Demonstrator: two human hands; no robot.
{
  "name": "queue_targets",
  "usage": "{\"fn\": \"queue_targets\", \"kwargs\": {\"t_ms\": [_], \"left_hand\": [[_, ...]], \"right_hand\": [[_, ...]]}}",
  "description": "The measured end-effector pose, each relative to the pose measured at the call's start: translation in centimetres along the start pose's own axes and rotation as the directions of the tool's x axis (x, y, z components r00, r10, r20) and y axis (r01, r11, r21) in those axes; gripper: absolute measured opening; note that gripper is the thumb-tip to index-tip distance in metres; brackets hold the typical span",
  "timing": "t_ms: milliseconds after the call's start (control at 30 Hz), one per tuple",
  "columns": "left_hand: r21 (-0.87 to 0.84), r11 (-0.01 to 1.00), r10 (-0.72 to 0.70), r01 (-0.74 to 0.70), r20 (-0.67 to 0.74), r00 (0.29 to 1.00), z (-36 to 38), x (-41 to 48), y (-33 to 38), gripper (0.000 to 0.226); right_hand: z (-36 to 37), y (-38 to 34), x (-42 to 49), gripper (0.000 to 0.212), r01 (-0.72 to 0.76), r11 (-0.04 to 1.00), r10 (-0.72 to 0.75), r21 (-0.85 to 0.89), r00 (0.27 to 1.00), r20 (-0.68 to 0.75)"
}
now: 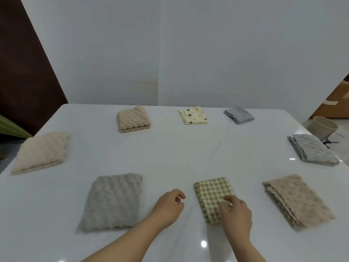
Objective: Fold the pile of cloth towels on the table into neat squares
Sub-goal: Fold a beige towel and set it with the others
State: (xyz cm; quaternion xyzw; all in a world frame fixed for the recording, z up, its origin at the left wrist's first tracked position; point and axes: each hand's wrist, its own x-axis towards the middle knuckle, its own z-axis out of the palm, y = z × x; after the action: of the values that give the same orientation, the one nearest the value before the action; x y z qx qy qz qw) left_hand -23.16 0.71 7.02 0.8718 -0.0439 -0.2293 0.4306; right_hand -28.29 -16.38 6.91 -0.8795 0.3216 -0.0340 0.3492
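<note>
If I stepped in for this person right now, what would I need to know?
Left hand: empty, loosely curled above the table.
Right hand: open, fingers over the checked towel, not gripping.
Eight towels lie folded and spread apart, among them the spotted towel at the back.
Done: all look folded.
Left: probably only squaring up the checked one; no unfolded pile is in view.

No readable text, labels, brands or numbers on towels, table or elsewhere.
</note>
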Motion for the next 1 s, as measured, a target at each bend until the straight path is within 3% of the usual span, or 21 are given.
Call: {"fn": "queue_targets", "kwargs": {"t_ms": [200, 367, 733, 1000], "left_hand": [[-0.085, 0.992, -0.090, 0.089, -0.005, 0.996, 4.7, 1.0, 2.9, 0.025], [-0.091, 0.990, -0.113, 0.108, -0.059, 0.992, 6.5, 1.5, 4.2, 0.036], [-0.106, 0.981, -0.180, 0.163, -0.172, 0.968, 5.6, 1.3, 3.5, 0.042], [-0.171, 0.965, -0.228, 0.197, -0.187, 0.955, 4.9, 1.5, 2.4, 0.032]], "right_hand": [[-3.0, 2.9, 3.8, 0.044, -0.034, 0.995, 0.047, -0.089, 0.987, 0.155], [-3.5, 4.1, 5.4, 0.042, 0.020, 0.989, -0.062, 0.145, 0.953, 0.297], [-2.2, 2.8, 5.7, 0.039, 0.053, 0.971, -0.153, 0.232, 0.887, 0.436], [-1.6, 1.6, 5.4, 0.039, 0.103, 0.983, -0.167, 0.154, 0.851, 0.498]]}}
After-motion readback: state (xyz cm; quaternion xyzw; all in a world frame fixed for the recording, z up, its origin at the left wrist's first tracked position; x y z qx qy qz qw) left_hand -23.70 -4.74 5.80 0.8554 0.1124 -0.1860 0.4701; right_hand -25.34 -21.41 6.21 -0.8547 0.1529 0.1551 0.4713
